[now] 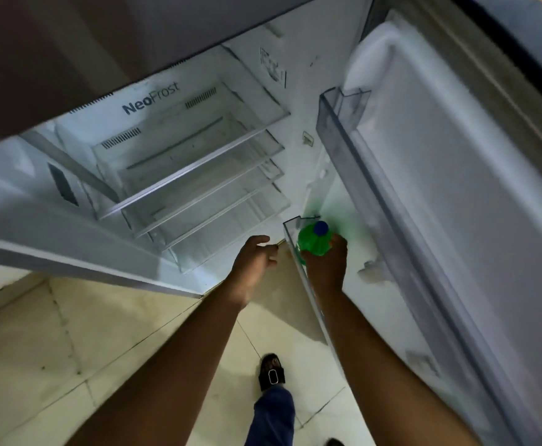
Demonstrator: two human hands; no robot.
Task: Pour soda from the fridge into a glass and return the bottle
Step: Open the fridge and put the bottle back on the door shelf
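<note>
A green soda bottle with a blue cap stands in the lower door bin of the open fridge. My right hand is wrapped around the bottle's shoulder from above. To the left of the bin, my left hand hovers with its fingers loosely curled and holds nothing. It is just in front of the fridge's bottom shelves. No glass is in view.
Several glass shelves in the fridge hold nothing. The open door on the right carries an upper bin. Below lies a cream tiled floor, with my sandalled foot and blue trouser leg.
</note>
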